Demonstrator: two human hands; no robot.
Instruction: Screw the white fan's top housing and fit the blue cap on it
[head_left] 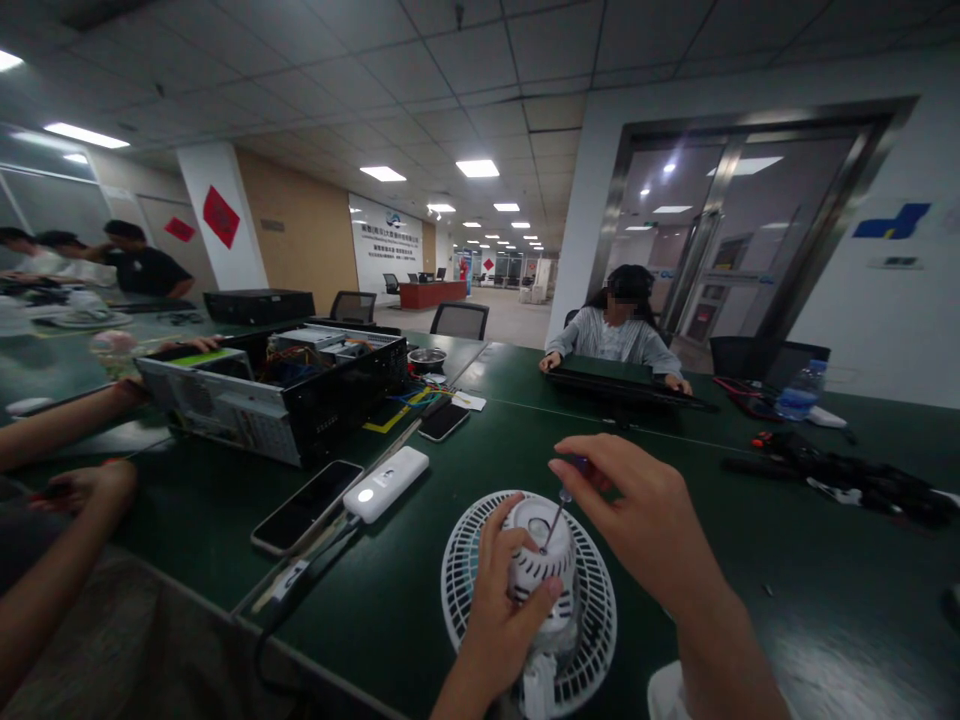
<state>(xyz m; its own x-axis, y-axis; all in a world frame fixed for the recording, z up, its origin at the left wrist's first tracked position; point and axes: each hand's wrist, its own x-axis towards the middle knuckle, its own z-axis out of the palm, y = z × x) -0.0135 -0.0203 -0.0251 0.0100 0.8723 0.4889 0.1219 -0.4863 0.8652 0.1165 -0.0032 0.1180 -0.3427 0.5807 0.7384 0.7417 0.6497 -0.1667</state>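
Note:
A white fan (606, 610) lies grille-down on the green table, its rounded motor housing (564, 560) facing up. My left hand (504, 590) grips that housing, thumb on the near side and fingers over the top. Above and to the right, my right hand (637, 500) is closed around the handle of a screwdriver (555, 522). The thin metal shaft slants down and left, and its tip meets the top of the housing beside my left fingertips. Whether a screw sits under the tip is too small to tell.
Left of the fan are a white power bank (397, 478) with a cable and two phones (307, 505). Farther left, another person's hands (94, 500) are near an opened computer case (300, 390). Across the table a person holds a dark flat panel (622, 388). A water bottle (802, 392) stands right.

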